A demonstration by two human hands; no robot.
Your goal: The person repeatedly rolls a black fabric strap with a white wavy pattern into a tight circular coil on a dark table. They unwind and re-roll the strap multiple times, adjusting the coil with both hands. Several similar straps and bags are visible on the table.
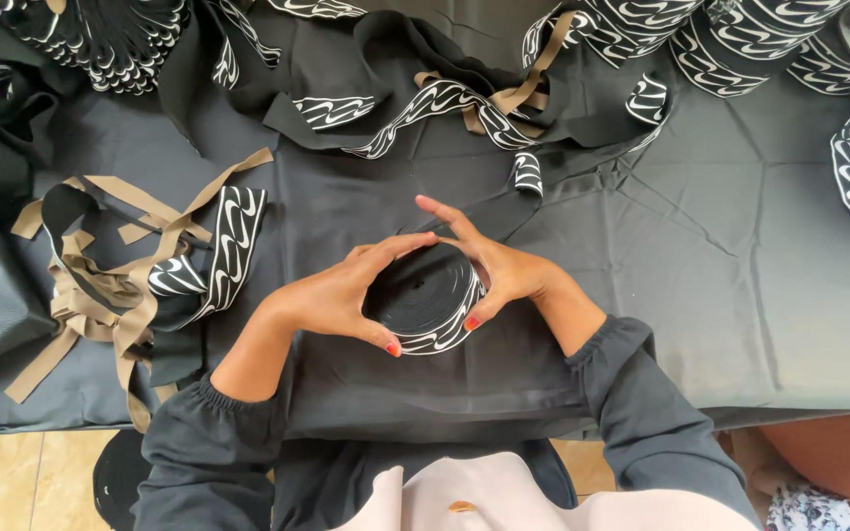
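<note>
Holding a round roll of black stretchy band with white wavy marks (425,300), I have it between both hands, near the front edge of the table and just in front of me. My left hand (341,295) is pressed on the left side of the roll, with the thumb low at its front and the fingers curved over the top. My right hand (499,270) is pressed on the right side, thumb low too, and two fingers stick up straight and touch nothing. Both hands are clamped on the roll. It lies flat, so I see its round black face. A loose end of the band runs from the roll up the table to a twisty pile of the same black and white band (425,98). A dark grey cloth (720,275) covers the table. On my left lies a heap of tan strips mixed with black and white band (140,265), well apart from my hands. More big rolls of the black and white band (720,39) sit at the far right, and another bunch (110,39) at the far left.
</note>
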